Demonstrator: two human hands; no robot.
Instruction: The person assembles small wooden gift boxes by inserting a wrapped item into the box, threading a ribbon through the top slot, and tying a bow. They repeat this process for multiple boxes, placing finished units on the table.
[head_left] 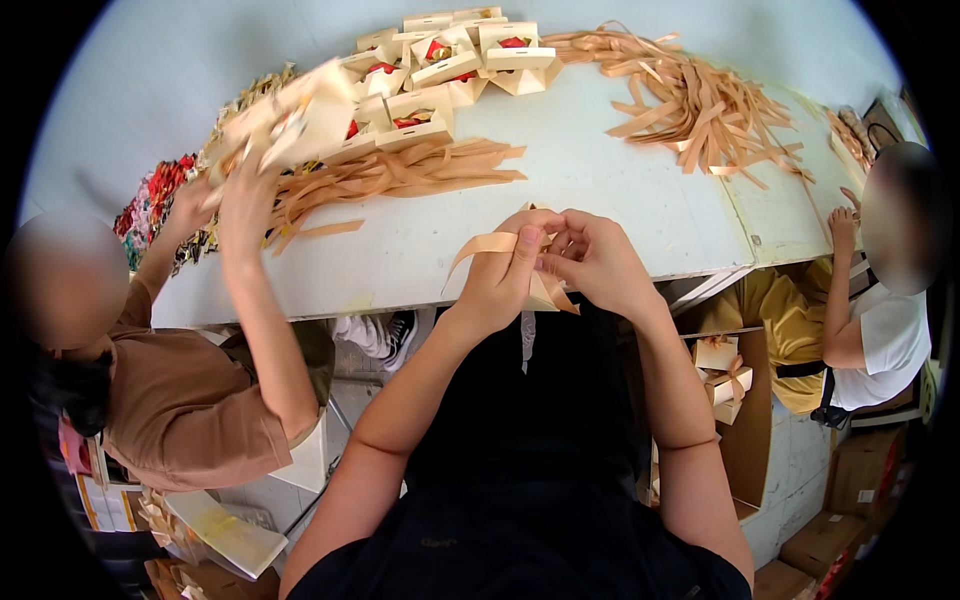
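Just beyond the table's near edge, in front of my body, both hands meet around a small cream box (pixel 541 291), mostly hidden by my fingers. My left hand (pixel 503 275) is closed around the box, its thumb pressing on top. A peach satin ribbon (pixel 478 246) loops out to the left of that hand, and a shorter end sticks out below. My right hand (pixel 598 258) has its fingers curled and pinched at the ribbon over the box; the exact grip is partly hidden.
Cream open boxes (pixel 435 60) with red contents stand at the table's back. Peach ribbons lie in a left pile (pixel 400 178) and a right pile (pixel 705 110). At left, a co-worker's hands (pixel 250 200) lift a blurred box. Another person sits right. A carton (pixel 750 440) holds ribboned boxes.
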